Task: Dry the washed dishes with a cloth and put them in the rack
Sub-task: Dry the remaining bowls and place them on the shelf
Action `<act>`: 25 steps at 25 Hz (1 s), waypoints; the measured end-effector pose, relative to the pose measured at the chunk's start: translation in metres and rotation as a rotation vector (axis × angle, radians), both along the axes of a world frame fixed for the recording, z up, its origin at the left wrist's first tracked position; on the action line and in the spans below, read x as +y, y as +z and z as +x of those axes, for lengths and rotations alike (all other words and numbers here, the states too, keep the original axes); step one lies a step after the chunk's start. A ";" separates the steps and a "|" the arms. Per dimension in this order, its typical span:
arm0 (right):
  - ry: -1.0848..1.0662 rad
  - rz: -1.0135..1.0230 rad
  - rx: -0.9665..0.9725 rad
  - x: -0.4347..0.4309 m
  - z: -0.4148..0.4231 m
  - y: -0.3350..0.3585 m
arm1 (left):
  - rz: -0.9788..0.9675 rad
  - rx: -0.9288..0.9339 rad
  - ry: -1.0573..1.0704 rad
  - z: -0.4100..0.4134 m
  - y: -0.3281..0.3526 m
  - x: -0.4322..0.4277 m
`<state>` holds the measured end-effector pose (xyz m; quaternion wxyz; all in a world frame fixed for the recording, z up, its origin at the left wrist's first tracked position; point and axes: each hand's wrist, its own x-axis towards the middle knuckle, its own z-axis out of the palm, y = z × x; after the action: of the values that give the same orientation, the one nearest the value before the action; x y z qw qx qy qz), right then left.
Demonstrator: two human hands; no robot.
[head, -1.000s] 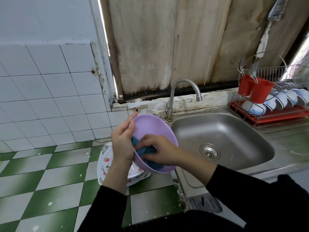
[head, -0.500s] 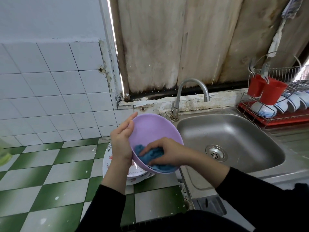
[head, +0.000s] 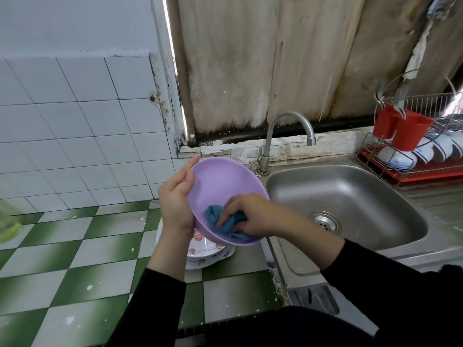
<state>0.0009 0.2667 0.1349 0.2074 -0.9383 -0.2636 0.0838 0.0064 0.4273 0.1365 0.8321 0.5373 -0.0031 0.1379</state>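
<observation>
The lilac plastic bowl [head: 221, 186] is being held in the air above the green-and-white checkered desk [head: 75, 259], just at 9 o'clock of the steel sink [head: 350, 194]. The bowl is tilting with its opening facing the camera.

The left hand [head: 175, 200] is supporting the bowl at its 9 o'clock side. Its fingers [head: 186, 171] are lying nearly straight along the outer wall up to the rim, and the thumb appears to be hooking over the rim, though the view is not clear there.

The right hand [head: 250, 216] is reaching into the bowl from 3 o'clock. Its fingers are curling round a bunched blue cloth [head: 213, 217] and pressing it against the inner wall near 6 o'clock.

A stack of patterned plates [head: 208, 252] is lying on the desk directly beneath the bowl, partly hidden by it.

The wire dish rack [head: 423, 175] is standing at 2 o'clock of the sink, well apart from the bowl. It is holding white-and-blue bowls [head: 398, 159] on edge, and two red cups [head: 411, 134] with forks are hanging on its front. The tap [head: 288, 123] is arching over the sink at 12 o'clock.
</observation>
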 end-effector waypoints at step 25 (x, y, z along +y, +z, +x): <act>-0.171 0.832 0.404 0.016 -0.023 0.034 | -0.132 0.000 0.069 -0.010 -0.002 -0.029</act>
<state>-0.0221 0.2828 0.1690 0.6192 -0.7587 -0.1512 0.1345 -0.0038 0.3984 0.1340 0.8604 0.4812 0.0246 0.1663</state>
